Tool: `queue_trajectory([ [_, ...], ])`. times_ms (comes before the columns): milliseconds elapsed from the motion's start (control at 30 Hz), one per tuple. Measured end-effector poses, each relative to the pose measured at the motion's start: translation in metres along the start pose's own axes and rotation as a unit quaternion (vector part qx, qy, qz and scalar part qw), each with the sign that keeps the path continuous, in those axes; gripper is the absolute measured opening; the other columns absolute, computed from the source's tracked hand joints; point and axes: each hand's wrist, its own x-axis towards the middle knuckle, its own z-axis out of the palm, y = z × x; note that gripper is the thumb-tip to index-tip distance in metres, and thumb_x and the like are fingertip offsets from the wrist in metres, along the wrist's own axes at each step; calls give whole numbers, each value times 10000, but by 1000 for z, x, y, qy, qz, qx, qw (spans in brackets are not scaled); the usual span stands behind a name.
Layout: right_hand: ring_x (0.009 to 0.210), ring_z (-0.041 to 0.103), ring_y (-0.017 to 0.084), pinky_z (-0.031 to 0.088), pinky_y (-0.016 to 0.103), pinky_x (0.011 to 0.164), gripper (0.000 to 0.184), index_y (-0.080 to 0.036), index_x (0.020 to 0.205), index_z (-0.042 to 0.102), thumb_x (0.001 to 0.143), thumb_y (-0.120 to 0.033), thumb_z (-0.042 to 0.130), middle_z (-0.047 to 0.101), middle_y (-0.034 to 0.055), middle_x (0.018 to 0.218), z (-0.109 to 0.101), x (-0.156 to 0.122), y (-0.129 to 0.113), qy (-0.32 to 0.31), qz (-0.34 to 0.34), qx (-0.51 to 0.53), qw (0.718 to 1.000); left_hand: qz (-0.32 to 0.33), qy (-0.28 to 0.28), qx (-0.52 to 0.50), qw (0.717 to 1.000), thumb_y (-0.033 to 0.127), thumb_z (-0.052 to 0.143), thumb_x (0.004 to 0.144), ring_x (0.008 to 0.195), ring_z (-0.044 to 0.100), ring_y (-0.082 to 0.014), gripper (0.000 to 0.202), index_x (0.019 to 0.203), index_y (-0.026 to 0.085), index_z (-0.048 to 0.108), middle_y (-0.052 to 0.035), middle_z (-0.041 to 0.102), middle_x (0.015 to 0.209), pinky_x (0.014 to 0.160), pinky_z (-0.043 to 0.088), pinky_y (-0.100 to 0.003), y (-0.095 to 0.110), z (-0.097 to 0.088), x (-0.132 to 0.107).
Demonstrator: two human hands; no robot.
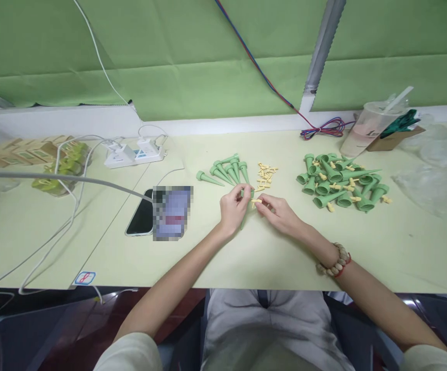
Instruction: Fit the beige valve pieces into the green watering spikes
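My left hand is closed round a green plastic spike, largely hidden by the fingers, its narrow end showing below them. Close beside it, my right hand pinches a small yellow valve piece at the spike's wide end. Whether the two parts touch, I cannot tell. Just beyond my hands lies a small heap of loose yellow pieces. To its left, several green spikes are laid out side by side. On the right is a larger pile of green spikes with yellow pieces among them.
Two phones, a dark one and one with a blurred screen, lie at left. Behind them is a power strip with white cables. A drink cup, a cardboard box and plastic bags occupy the right.
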Motion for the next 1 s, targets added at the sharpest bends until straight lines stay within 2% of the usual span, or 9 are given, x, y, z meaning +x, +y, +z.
queue_trajectory([
  [100,515,490,125,404,258,572,392,-200,601,438,848,-504,418,495,-21,520,2,1,-1,-44,58,158,985,27,-2,4,1000,415,392,855,445,336,-60,355,788,158,627,30,532,587,478,319,-185,1,-2,-1],
  [200,393,440,117,376,255,487,435,-218,554,352,795,-565,453,397,-59,408,7,3,-1,-91,138,311,936,62,-3,23,998,420,400,847,426,349,-53,356,811,160,640,28,547,572,464,321,-176,-1,-3,-2],
  [300,340,401,108,344,245,457,471,-227,529,284,801,-586,420,329,-78,357,11,3,1,-107,179,344,916,97,-2,46,994,408,408,842,417,368,-53,352,817,159,657,26,547,532,466,329,-173,-4,-4,-3],
  [367,358,421,116,355,248,476,488,-227,514,277,839,-586,341,354,-61,356,13,2,2,-92,175,288,937,114,-6,63,991,397,417,836,418,377,-57,345,802,161,667,21,553,518,473,334,-176,-5,-3,-3],
  [467,445,473,132,352,252,543,513,-209,505,379,902,-508,251,463,-14,423,10,0,2,-34,105,66,992,102,-15,79,991,373,439,821,433,394,-59,314,785,166,672,8,594,563,493,343,-180,-5,-3,-3],
  [567,500,482,134,315,247,573,443,-203,588,476,927,-402,270,531,-6,523,4,0,0,18,27,-141,990,41,-15,71,996,361,429,830,456,405,-61,305,787,166,659,8,604,608,509,347,-181,-4,-2,-3],
  [667,496,468,124,311,240,559,386,-207,636,478,933,-367,288,529,-12,556,3,1,-1,17,-12,-167,986,-4,-17,33,999,379,396,853,500,444,-71,341,779,155,641,4,605,643,532,359,-186,-3,-1,-2],
  [833,436,464,107,381,239,543,504,-202,582,417,931,-495,202,445,-35,445,20,3,1,10,24,27,999,-2,-10,35,999,392,362,867,466,429,-77,381,769,145,636,19,551,561,495,349,-188,-4,-5,-2],
  [1000,351,448,96,347,214,394,587,-202,576,372,784,-735,243,347,-77,404,44,13,4,-37,124,283,950,138,18,114,984,310,371,858,390,402,-65,319,808,161,648,20,585,537,448,334,-184,-12,-18,3],
])
